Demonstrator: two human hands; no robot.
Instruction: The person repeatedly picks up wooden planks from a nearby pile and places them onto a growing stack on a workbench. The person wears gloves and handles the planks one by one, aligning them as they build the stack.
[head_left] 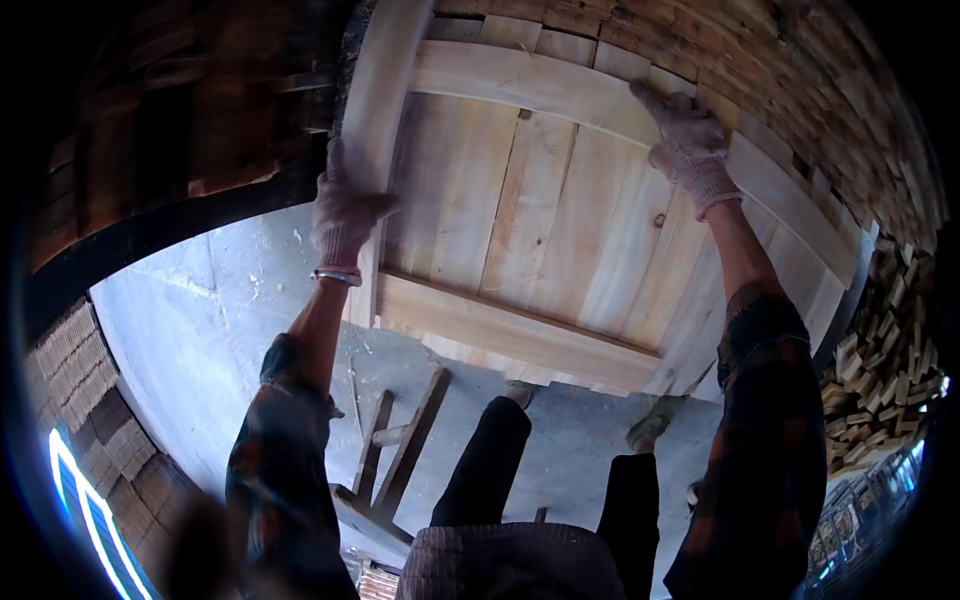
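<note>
A large panel of pale wooden planks lies in front of me, with a far crosspiece and a near crosspiece across it. Along its left side runs a long upright board. My left hand, in a light knitted glove, grips that board's outer edge, thumb over the top and index finger stretched along it. My right hand, gloved too, holds the far crosspiece right of centre. Its thumb is on the near side and its index finger reaches left across the wood; the other fingertips are partly hidden.
Stacked boards curve along the far side, and dark stacked wood stands at left. A heap of wood offcuts lies at right. A small wooden frame rests on the concrete floor near my legs.
</note>
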